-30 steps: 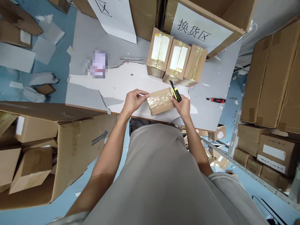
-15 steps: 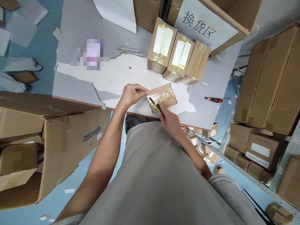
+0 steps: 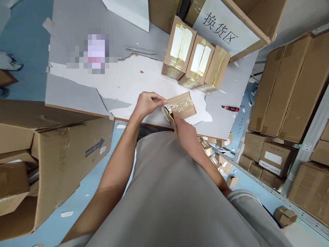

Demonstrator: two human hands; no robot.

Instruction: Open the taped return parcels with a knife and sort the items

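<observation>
A small flat cardboard box (image 3: 183, 104) wrapped in shiny clear tape lies near the table's front edge. At its upper left corner, my left hand (image 3: 149, 104) pinches the edge between thumb and fingers. My right hand (image 3: 185, 133) is wrapped round a yellow and black utility knife (image 3: 171, 115). The knife's tip rests at the box's left end, just below my left fingertips. Something pale shows at that end, too small to make out. Behind the box stand three taped cardboard boxes (image 3: 197, 56) in a row.
A red and black utility knife (image 3: 230, 108) lies at the table's right. White torn paper (image 3: 123, 80) covers part of the grey tabletop (image 3: 69, 91). A large open carton (image 3: 66, 161) stands at the left; shelves with cartons (image 3: 272, 157) run along the right. A paper sign (image 3: 223, 29) hangs behind.
The knife tip has moved slightly down and toward the box's left end, and that end now looks more opened. My left hand keeps its pinch. The view has shifted slightly.
</observation>
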